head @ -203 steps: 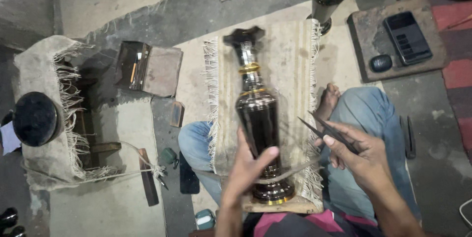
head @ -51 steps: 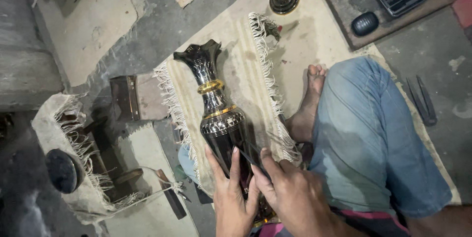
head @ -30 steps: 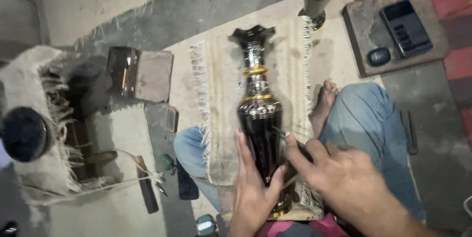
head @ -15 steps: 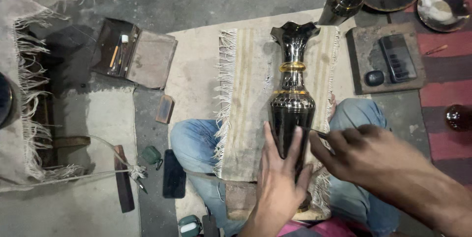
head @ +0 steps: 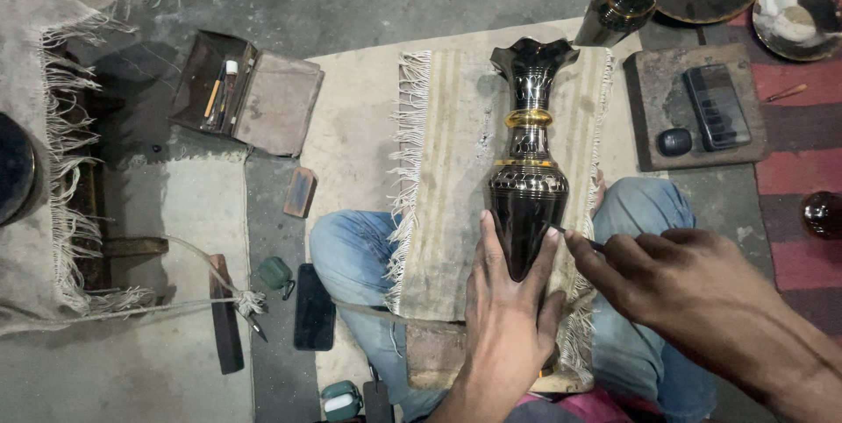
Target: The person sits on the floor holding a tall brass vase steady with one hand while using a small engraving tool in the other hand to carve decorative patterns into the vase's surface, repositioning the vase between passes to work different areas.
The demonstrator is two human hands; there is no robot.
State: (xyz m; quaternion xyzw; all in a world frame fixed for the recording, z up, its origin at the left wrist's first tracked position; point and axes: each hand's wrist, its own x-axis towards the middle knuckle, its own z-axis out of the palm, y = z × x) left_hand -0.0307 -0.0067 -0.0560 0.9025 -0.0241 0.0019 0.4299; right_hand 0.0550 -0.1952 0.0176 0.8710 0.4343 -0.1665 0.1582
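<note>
Head view looks down on my lap, where a dark vase point(head: 527, 179) with gold bands lies on a fringed cloth point(head: 447, 204) spread over my knees, its flared mouth pointing far from me. My left hand point(head: 507, 318) lies flat on the near, narrow end of the vase, fingers spread along its body, so this grip is open and pressing, not closed. My right hand point(head: 675, 278) is closed around a thin metal tool point(head: 579, 239), its tip touching the vase's right side. Left of my knee on the floor lie a phone point(head: 314, 306) and a small green case point(head: 275, 273); farther left, an open tool case point(head: 246, 94). Far right, a second phone point(head: 717, 106) rests on a dark board point(head: 653, 81).
</note>
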